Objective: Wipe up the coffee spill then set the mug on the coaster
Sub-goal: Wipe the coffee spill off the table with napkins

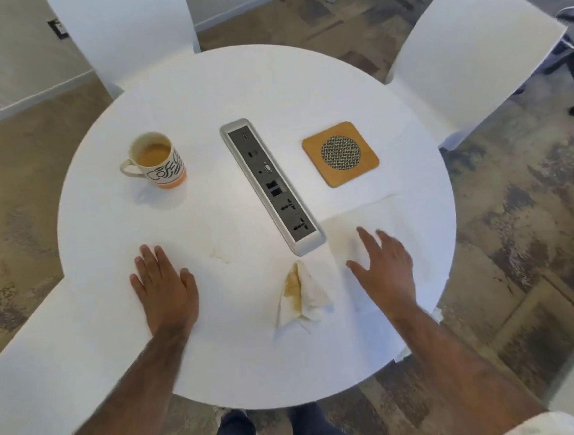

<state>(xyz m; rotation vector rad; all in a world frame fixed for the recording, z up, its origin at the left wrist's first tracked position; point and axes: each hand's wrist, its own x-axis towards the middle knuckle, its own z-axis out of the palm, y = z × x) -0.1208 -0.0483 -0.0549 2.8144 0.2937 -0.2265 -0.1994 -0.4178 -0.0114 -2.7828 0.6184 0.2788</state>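
2 bare hands rest over a round white table (262, 356), and I take the socket strip (273, 185) set in the tabletop as my landmark; its long axis runs from far-left to near-right. My left hand (166, 290) lies flat, palm down, left of the strip's near end, fingers together, gripping nothing. My right hand (384, 271) is right of that near end, fingers spread wide over a flat white napkin (414, 238), closed on nothing; I cannot tell whether the palm presses the paper or floats just above it.

A crumpled, coffee-stained napkin wad (300, 293) sits just nearer me than the strip's near end, between the hands and closer to the right. A faint tan stain (218, 255) remains on the table just left of the strip's near end, closer to the left hand.

The mug (155, 160), still partly full of milky coffee, stands upright well left of the strip's far half, handle pointing left. The coaster (340, 153), a wooden square with a round mesh centre, lies right of the strip, about level with the mug.

My judgement: the wiping is nearly done. The mug lies far and left of both hands, the left hand nearer, and must cross over the strip to reach the coaster.
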